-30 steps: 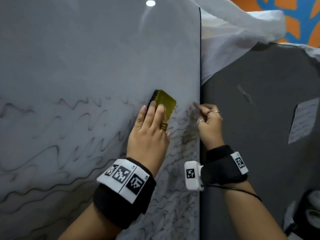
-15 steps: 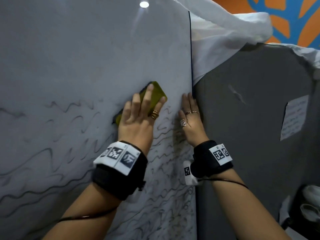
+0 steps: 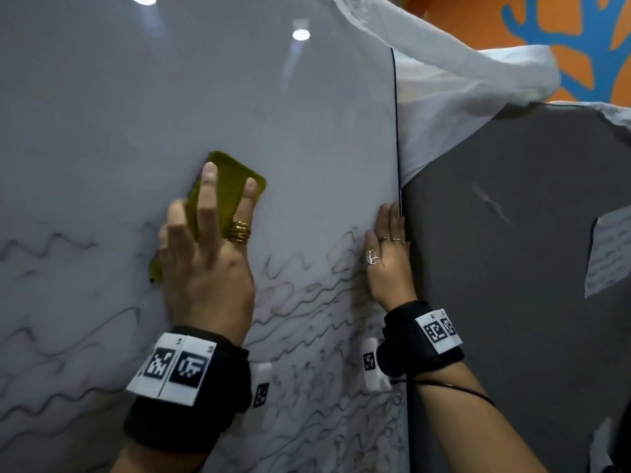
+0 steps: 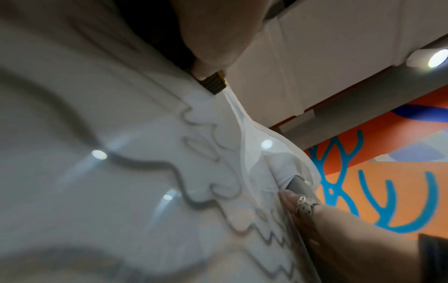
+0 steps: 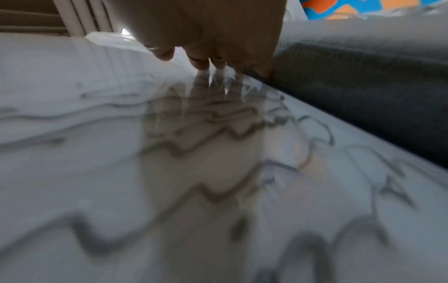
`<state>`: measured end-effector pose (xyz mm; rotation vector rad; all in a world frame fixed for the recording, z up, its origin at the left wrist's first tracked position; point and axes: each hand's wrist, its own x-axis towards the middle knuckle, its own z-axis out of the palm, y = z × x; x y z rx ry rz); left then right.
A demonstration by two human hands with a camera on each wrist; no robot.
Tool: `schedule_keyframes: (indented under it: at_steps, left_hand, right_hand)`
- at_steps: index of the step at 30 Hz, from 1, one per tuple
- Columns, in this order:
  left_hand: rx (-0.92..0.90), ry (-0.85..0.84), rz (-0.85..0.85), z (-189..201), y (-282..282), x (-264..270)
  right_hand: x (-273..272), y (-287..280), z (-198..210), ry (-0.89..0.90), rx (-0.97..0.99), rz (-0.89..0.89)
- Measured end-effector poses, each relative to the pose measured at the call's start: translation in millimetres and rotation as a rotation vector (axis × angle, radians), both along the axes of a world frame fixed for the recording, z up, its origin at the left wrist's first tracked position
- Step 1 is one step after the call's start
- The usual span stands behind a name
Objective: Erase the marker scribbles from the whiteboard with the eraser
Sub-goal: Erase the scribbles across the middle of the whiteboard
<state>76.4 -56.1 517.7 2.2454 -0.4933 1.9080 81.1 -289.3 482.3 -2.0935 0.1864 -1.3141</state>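
**A:** What have I got nearest the camera?

**B:** Both wrists with their bands, then the hands flat against the whiteboard (image 3: 307, 124). My left hand (image 3: 208, 264) presses the eraser (image 3: 225, 189) to the board with straight, spread fingers laid over its back; nothing is curled round it that I can see. The eraser sits tilted, at the top edge of the scribbles (image 3: 307, 319), left of the board's middle.

**A:** And the right?

**B:** My right hand (image 3: 389, 264) lies flat and relaxed at the board's right edge, fingers straight, holding nothing. I take it to be steadying the panel.

**A:** So which step is this?

**B:** Mid-wipe, I'd judge. Above the eraser the surface looks clean; below it, wavy dark lines run across the whole width, thickest toward the lower right.

**A:** Next move?

**B:** Bring the eraser down in overlapping strokes, with firm even pressure so it doesn't slide out from under flat fingers. Beyond the board hang a white cloth (image 3: 461, 107) and a grey panel (image 3: 512, 268).
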Motion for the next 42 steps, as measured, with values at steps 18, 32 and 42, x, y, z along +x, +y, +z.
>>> schedule_keyframes:
  at_steps: [18, 32, 42]
  left_hand:
    - [0.31, 0.015, -0.026, 105, 3, 12]
    - [0.034, -0.151, -0.041, 101, 23, 19]
    - [-0.152, -0.075, 0.046, 32, 74, -4]
  right_hand:
    - [-3, 85, 33, -0.127, -0.237, 0.186]
    - [-2, 95, 33, -0.115, -0.205, 0.114]
    - [-8, 98, 37, -0.125, -0.237, 0.059]
